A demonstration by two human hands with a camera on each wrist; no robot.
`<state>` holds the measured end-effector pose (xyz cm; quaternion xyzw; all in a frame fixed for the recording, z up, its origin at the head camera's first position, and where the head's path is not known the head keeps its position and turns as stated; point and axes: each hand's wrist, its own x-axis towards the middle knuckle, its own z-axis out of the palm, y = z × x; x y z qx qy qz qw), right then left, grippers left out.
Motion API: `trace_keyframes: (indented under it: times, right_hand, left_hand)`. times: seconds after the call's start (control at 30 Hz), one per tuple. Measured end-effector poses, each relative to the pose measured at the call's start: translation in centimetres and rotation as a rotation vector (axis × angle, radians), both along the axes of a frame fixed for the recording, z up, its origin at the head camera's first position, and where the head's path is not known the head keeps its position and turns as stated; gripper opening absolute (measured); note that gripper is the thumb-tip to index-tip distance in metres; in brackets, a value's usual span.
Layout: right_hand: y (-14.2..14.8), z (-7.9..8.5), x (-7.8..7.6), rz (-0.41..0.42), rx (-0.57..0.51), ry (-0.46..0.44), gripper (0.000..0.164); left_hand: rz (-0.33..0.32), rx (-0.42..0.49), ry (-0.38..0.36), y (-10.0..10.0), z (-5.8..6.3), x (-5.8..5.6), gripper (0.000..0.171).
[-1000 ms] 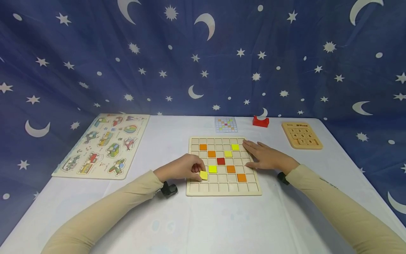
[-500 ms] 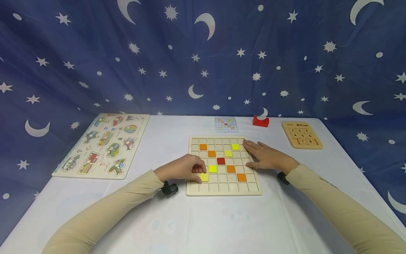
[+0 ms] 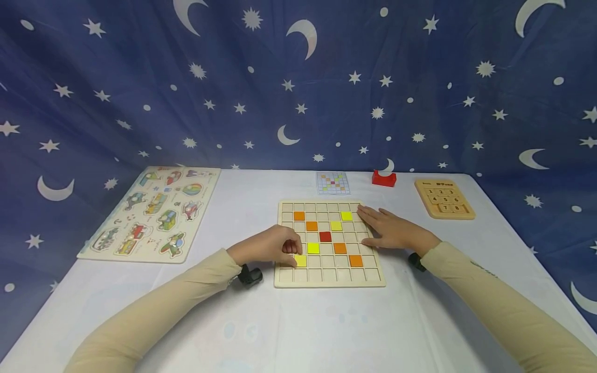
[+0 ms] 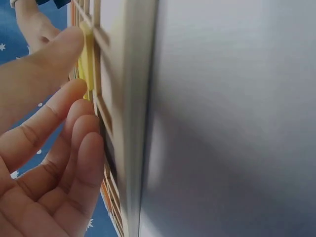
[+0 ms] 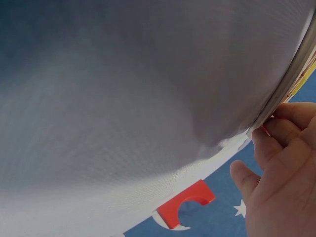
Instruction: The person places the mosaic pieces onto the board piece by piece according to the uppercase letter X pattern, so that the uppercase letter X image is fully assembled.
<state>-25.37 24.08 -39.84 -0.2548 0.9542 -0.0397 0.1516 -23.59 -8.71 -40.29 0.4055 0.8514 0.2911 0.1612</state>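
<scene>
A square wooden grid board (image 3: 336, 275) lies on the white table in the head view, with orange, yellow and red square tiles in its cells. My left hand (image 3: 270, 244) is over the board's left side, thumb and fingers loosely bent around a yellow tile (image 3: 301, 260) lying flat in a cell. In the left wrist view, the thumb tip overlaps that yellow tile (image 4: 87, 59) and the index fingertip is right at its lower end. My right hand (image 3: 392, 229) rests on the board's right edge with straight fingers. A red tile (image 3: 325, 237) sits mid-board.
Behind the board lies a small pattern card (image 3: 332, 183), with a red holder (image 3: 384, 178) beside it. A picture puzzle board (image 3: 156, 217) is at the left, a wooden number puzzle (image 3: 444, 199) at the right. A starry blue curtain (image 3: 261, 93) hangs behind the table.
The yellow tile at my left hand was tilted and pinched a second ago; it has dropped flat into its cell. The left thumb has shifted slightly. My right hand has stayed in place.
</scene>
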Motion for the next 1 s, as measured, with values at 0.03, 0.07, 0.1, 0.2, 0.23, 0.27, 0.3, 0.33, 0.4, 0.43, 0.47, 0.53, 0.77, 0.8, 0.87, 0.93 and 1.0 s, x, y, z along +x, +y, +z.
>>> trace_keyframes:
  times: [0.03, 0.07, 0.1, 0.2, 0.23, 0.27, 0.3, 0.33, 0.4, 0.43, 0.47, 0.53, 0.77, 0.8, 0.87, 0.93, 1.0]
  right_hand:
    - [0.0, 0.0, 0.0, 0.001, 0.002, 0.001, 0.087]
    - [0.1, -0.1, 0.0, 0.003, 0.003, 0.003, 0.087]
    - [0.1, -0.1, -0.1, 0.004, 0.004, 0.005, 0.087]
    - [0.2, -0.3, -0.1, 0.006, 0.006, 0.008, 0.087]
    - [0.2, -0.3, -0.2, 0.006, 0.005, 0.008, 0.087]
    - [0.2, -0.3, -0.2, 0.006, 0.005, 0.009, 0.087]
    - [0.2, -0.3, -0.2, 0.005, 0.003, 0.009, 0.087]
    - [0.2, -0.3, -0.2, 0.006, 0.003, 0.011, 0.087]
    - [0.2, -0.3, -0.2, 0.005, 0.002, 0.013, 0.087]
    - [0.2, -0.4, -0.2, 0.005, 0.004, 0.013, 0.087]
    - [0.2, -0.4, -0.2, 0.004, 0.006, 0.014, 0.088]
    - [0.1, -0.5, -0.2, 0.006, 0.009, 0.015, 0.088]
    - [0.0, -0.4, -0.2, 0.009, 0.003, 0.019, 0.088]
    - [0.1, -0.4, -0.2, 0.01, 0.003, 0.02, 0.088]
    - [0.1, -0.4, -0.2, 0.013, 0.004, 0.021, 0.089]
    - [0.1, -0.4, -0.2, 0.012, 0.006, 0.019, 0.088]
    - [0.2, -0.5, -0.2, 0.012, 0.008, 0.017, 0.088]
  left_hand:
    - [0.004, 0.006, -0.001, 0.1, 0.0, -0.1, 0.019]
    - [0.014, 0.006, -0.001, 0.2, 0.0, -0.2, 0.019]
    - [0.021, 0.013, -0.003, 0.4, 0.1, -0.3, 0.019]
    - [0.049, 0.018, -0.006, 0.9, 0.1, -0.8, 0.021]
    - [0.058, 0.019, -0.009, 1.2, 0.1, -0.9, 0.021]
    - [0.067, 0.02, -0.01, 1.3, 0.1, -1.0, 0.022]
    - [0.073, 0.024, -0.016, 1.5, 0.1, -1.2, 0.022]
    - [0.076, 0.025, -0.013, 1.7, 0.1, -1.3, 0.022]
    - [0.076, 0.027, -0.009, 2.0, 0.1, -1.5, 0.02]
    - [0.076, 0.025, -0.01, 2.1, 0.1, -1.6, 0.019]
    - [0.072, 0.023, -0.008, 2.2, 0.1, -1.7, 0.018]
    - [0.064, 0.015, -0.008, 2.4, 0.1, -1.8, 0.016]
    - [0.071, -0.004, -0.021, 2.4, -0.1, -1.7, 0.015]
    - [0.073, -0.004, -0.02, 2.4, -0.1, -1.7, 0.015]
    - [0.072, -0.005, -0.017, 2.4, -0.2, -1.7, 0.016]
    - [0.07, -0.002, -0.014, 2.4, -0.3, -1.7, 0.016]
    - [0.067, 0.002, -0.011, 2.4, -0.4, -1.7, 0.016]
